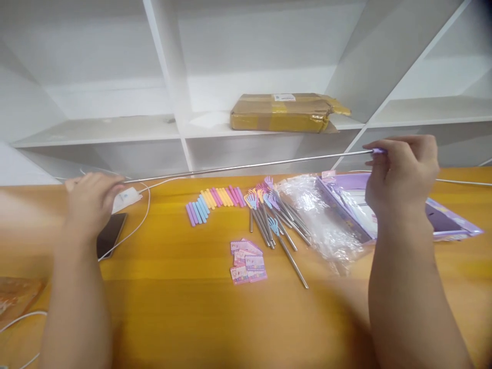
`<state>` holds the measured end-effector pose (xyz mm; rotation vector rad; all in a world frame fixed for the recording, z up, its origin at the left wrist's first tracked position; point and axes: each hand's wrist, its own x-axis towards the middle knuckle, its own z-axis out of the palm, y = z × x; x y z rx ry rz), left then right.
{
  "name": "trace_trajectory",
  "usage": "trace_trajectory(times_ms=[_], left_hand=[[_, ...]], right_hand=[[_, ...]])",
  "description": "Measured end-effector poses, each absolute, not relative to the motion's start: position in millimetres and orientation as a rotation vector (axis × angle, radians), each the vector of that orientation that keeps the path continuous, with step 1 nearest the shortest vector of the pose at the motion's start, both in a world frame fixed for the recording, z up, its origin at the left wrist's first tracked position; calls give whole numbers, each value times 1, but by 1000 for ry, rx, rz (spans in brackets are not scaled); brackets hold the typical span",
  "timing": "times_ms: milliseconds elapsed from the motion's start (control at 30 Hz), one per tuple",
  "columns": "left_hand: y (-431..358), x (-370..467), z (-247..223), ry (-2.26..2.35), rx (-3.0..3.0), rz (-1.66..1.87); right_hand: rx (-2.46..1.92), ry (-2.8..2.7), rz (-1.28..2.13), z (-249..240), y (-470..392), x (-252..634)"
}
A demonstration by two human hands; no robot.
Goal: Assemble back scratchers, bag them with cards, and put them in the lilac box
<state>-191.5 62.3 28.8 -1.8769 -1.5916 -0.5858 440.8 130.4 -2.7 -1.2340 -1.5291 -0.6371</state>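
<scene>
A long, thin metal rod, a telescopic back scratcher (249, 165) pulled out to length, stretches between my two hands above the table. My left hand (89, 197) is closed around its left end. At the other end, my right hand (403, 164) pinches a small purple part, mostly hidden by the fingers. Below lies a pile of back scratchers (265, 205) with coloured hand-shaped heads and metal shafts. One with a blue head (290, 253) lies nearer to me. Coloured handle tubes (221, 197), purple, blue, yellow and pink, form a row left of the pile.
Several pink cards (248, 261) lie mid-table. Clear plastic bags (319, 215) and an open purple box (349, 220) are at right. A phone (110, 233), a white adapter (126, 199) and cables are at left. A taped cardboard box (282, 113) sits on the white shelf (209, 120) behind.
</scene>
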Motion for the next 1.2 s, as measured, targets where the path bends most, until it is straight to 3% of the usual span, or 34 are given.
trace_trajectory(times_ms=[567,733,933,1200], left_hand=[[40,-181,49,-1437,-1725,-820],[34,-173,50,-1389,-1724,-897],[36,-170,51,-1310,-1761,-887],[43,-191,47,-1417,-1722,-818]], right_hand=[[-1265,-1381,-665,-1,136,478],[-1360,-1272,-874,-6,149,498],[-1459,-1293,-639,-9,150,499],[-1369,-1370,-606,-3,140,495]])
